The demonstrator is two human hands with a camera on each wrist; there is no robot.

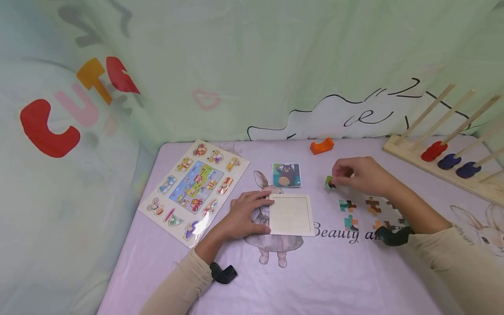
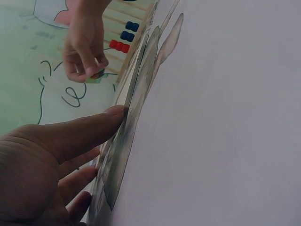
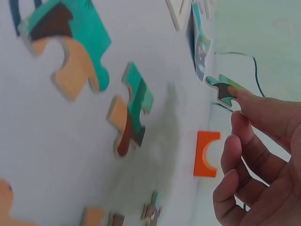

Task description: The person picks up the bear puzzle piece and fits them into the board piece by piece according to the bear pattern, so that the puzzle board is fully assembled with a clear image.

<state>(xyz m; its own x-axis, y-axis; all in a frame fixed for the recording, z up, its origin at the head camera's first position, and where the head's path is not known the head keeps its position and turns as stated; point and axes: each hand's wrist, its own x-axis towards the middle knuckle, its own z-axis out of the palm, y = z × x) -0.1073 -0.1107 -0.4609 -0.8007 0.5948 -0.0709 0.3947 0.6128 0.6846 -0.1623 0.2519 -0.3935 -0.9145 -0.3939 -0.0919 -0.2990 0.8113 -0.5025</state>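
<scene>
My right hand (image 1: 360, 175) pinches a jigsaw puzzle piece (image 3: 223, 90), green and dark brown, between thumb and fingertips, raised above the table. Below it lie several loose jigsaw pieces, among them a teal and tan one (image 1: 351, 223) and a teal and brown one (image 3: 134, 106). My left hand (image 1: 249, 215) rests at the left edge of a pale square puzzle tray (image 1: 291, 214), its thumb and fingers extended and touching the tray's side. Behind the tray lies a square picture card (image 1: 286, 175) of a dark bear.
To the left lies a vehicle peg puzzle board (image 1: 195, 188). An orange block with a curved notch (image 1: 322, 146) sits near the back edge. At the right stands a wooden rack (image 1: 445, 170) with upright rods and red and blue beads. A printed cloth (image 1: 315, 275) covers the table.
</scene>
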